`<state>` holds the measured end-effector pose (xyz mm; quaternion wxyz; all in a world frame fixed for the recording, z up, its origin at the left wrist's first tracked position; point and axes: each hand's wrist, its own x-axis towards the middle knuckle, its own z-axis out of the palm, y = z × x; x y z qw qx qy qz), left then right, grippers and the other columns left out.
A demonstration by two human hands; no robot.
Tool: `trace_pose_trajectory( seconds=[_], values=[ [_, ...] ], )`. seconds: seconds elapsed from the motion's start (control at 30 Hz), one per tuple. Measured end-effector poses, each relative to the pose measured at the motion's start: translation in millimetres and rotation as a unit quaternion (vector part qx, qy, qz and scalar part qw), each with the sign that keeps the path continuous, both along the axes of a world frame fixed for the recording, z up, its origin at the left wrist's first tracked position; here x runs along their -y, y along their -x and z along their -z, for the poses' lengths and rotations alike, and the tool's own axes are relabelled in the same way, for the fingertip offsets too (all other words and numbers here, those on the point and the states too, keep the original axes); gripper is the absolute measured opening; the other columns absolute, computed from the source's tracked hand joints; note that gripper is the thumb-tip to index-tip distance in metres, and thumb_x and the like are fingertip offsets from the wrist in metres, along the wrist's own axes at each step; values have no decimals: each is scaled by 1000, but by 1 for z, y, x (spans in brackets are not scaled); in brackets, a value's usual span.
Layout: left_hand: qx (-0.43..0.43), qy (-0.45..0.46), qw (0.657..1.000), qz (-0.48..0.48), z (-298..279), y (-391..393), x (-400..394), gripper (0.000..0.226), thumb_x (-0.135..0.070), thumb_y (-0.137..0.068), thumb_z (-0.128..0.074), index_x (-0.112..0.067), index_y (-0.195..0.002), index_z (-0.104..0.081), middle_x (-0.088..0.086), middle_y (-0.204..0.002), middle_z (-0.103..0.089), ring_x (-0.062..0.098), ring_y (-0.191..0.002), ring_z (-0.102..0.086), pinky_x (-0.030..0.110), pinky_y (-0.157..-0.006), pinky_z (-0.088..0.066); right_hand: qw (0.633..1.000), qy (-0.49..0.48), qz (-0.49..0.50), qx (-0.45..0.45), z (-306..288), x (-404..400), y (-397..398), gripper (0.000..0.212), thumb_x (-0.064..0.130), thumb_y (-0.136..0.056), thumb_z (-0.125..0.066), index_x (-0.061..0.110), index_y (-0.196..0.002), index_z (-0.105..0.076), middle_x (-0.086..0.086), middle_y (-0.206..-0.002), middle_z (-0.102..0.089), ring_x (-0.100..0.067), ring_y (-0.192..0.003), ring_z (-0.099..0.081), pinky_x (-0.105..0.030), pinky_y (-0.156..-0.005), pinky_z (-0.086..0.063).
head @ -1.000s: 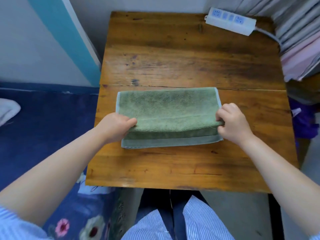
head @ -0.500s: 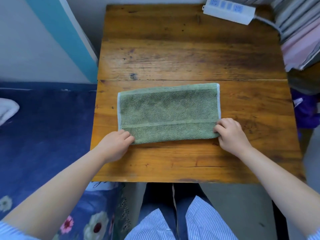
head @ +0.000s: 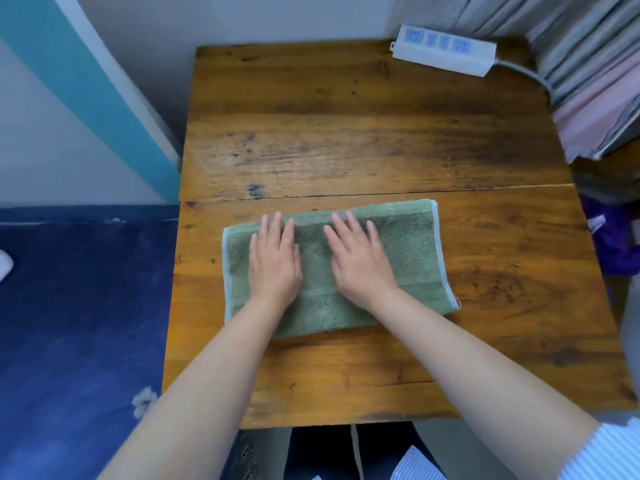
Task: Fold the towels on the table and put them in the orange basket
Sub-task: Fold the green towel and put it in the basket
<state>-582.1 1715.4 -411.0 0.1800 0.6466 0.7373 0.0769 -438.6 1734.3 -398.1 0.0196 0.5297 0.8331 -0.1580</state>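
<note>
Both hands lie flat, palms down, on the folded green towel (head: 408, 251); left hand (head: 275, 263) and right hand (head: 360, 261) side by side, fingers spread, grasping nothing; towel rests on the wooden table (head: 346, 133), near its front half.

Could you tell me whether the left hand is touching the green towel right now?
Touching. The head view shows the left hand lying flat, palm down, on the towel, with no gap under the fingers.

wooden table (head: 363, 140) | white wall, teal stripe (head: 86, 91) | blue floral bedding, perhaps (head: 76, 323) | power strip (head: 445, 50)
</note>
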Motion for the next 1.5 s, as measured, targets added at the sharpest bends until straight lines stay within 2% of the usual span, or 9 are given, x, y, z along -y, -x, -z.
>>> trace_pose_trajectory(
  seconds=[0.23, 0.6, 0.67, 0.8, 1.0, 1.13, 1.27, 1.37, 1.5],
  values=[
    [-67, 65, 996, -1, 30, 18, -1, 53, -49, -94, -31, -36, -144, -19, 2, -157, -3, 29, -144, 7, 42, -113, 7, 997, 28, 1, 72, 33, -35, -26, 53, 46, -96, -20, 33, -144, -1, 7, -156, 4, -16, -144, 9, -36, -110, 19],
    [-78, 93, 990, -70, 25, 18, -5, 63, -60, -85, -27, -35, -143, -25, 10, -157, -5, 38, -142, 4, 47, -114, 3, 962, 54, 267, 22, 18, -54, -102, 55, 37, -97, -25, 23, -146, -6, -6, -156, 3, -24, -144, 6, -46, -115, 5],
    [-81, 97, 990, -59, 23, 19, -1, 60, -56, -90, -33, -33, -144, -21, 12, -156, -2, 37, -143, 5, 49, -114, 4, 965, 19, 262, 3, 11, -34, -90, 57, 38, -95, -28, 18, -146, -11, -12, -156, -1, -28, -144, 4, -50, -113, 5],
    [-78, 104, 990, -50, 16, 4, 28, 71, -59, -81, -11, -29, -146, -15, 11, -156, -1, 32, -144, 6, 53, -112, 8, 981, -13, 194, -29, 7, 26, -56, 60, 41, -86, -26, 15, -141, -32, -16, -152, -20, -25, -138, -2, -51, -108, 2],
    [-80, 125, 985, -84, 14, 11, 72, 79, -59, -76, -7, -23, -142, -31, 15, -154, -17, 41, -142, -7, 58, -111, -7, 980, 55, 193, 17, 26, 54, -63, 60, 47, -86, -21, 25, -141, -30, -5, -154, -16, -27, -143, -10, -47, -113, 2],
    [-89, 141, 983, -79, 17, 12, 71, 82, -61, -73, -2, -26, -145, -24, 10, -156, -10, 38, -143, -3, 51, -113, -7, 980, 57, 192, -5, 23, 53, -64, 57, 42, -88, -24, 23, -140, -32, -7, -154, -19, -27, -143, -11, -46, -114, 1],
    [-88, 142, 983, -75, 16, 12, 68, 60, -49, -93, -33, -23, -146, -21, 14, -156, -5, 36, -143, 2, 55, -112, 1, 966, 31, 244, -82, 16, 54, -69, 53, 29, -88, -35, 8, -136, -40, -13, -150, -26, -30, -142, -16, -43, -114, 0],
    [-46, 57, 996, -55, 3, -3, 55, 53, -30, -92, -49, -11, -140, -35, 23, -152, -16, 38, -142, -8, 56, -112, -2, 941, 22, 333, -53, 9, 56, -82, 49, 23, -88, -51, 4, -132, -41, -14, -150, -27, -29, -141, -18, -48, -113, -4],
    [-3, -15, 998, 64, -10, -39, 11, 49, -16, -87, -54, -1, -132, -45, 25, -145, -32, 40, -138, -24, 49, -112, -18, 908, 72, 413, -11, -2, 57, -89, 53, 30, -83, -59, 0, -123, -40, -17, -136, -41, -32, -125, -36, -43, -99, -30]
  ],
)
